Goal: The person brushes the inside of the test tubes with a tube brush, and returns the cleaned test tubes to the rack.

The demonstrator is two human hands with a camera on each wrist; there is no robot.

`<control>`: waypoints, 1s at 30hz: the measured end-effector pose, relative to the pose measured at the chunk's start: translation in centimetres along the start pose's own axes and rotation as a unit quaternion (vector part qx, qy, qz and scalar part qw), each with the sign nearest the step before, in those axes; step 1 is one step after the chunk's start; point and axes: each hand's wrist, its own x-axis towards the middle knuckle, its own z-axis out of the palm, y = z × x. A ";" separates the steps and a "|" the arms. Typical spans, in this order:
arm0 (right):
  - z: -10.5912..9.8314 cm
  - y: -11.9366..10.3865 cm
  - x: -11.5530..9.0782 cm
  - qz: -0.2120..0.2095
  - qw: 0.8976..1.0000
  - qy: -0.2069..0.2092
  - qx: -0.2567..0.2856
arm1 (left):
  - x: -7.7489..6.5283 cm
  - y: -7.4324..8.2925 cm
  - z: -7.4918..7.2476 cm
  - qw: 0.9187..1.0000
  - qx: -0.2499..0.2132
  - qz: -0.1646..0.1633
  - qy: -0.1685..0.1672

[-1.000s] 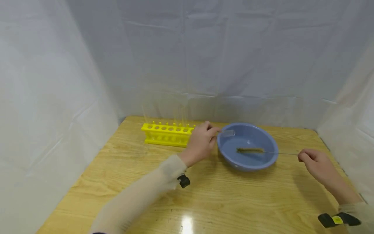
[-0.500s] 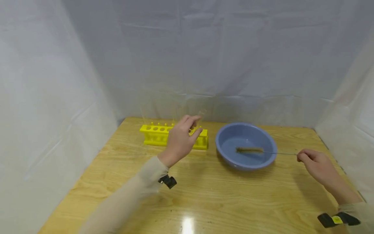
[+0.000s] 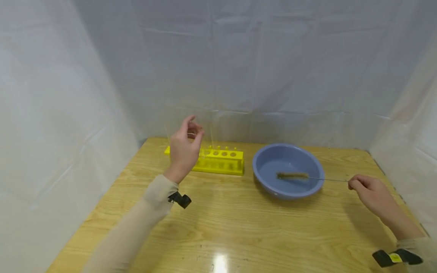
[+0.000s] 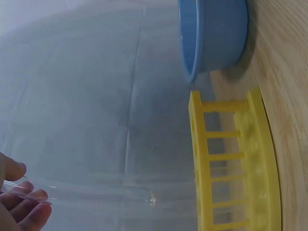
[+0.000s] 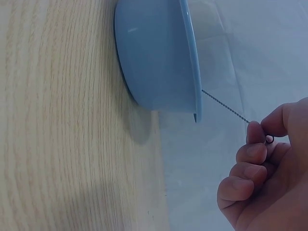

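Observation:
My left hand holds a clear glass test tube by its upper end. The tube's rounded bottom points down toward the yellow test tube rack, apart from its top plate in the left wrist view. Part of the rack is hidden behind that hand. Over at the right, my right hand pinches the looped end of a twisted-wire handle between thumb and forefinger. This handle belongs to a test tube brush, whose brown bristles lie within the blue basin.
Other clear tubes stand upright in the rack, faint against the backdrop. A wooden table carries rack and basin, with the basin to the rack's right. White sheeting hangs behind and along both sides.
My left hand has carried the test tube leftward from the basin's rim to above the rack, turning it from lying sideways to pointing down. The right hand and brush have stayed put.

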 end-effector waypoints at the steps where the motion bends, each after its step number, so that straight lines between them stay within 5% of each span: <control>1: 0.0 0.0 0.0 0.000 1.000 -0.001 0.001 | 0.1 -0.4 -0.1 1.000 0.001 -0.006 0.004; 13: 0.3 0.0 0.2 0.008 1.000 0.004 0.009 | 1.1 -4.1 -0.3 0.997 0.015 -0.076 -0.008; 30: 0.6 0.4 -0.2 0.011 1.000 -0.004 0.007 | 1.4 -6.2 1.8 0.988 0.006 -0.136 -0.076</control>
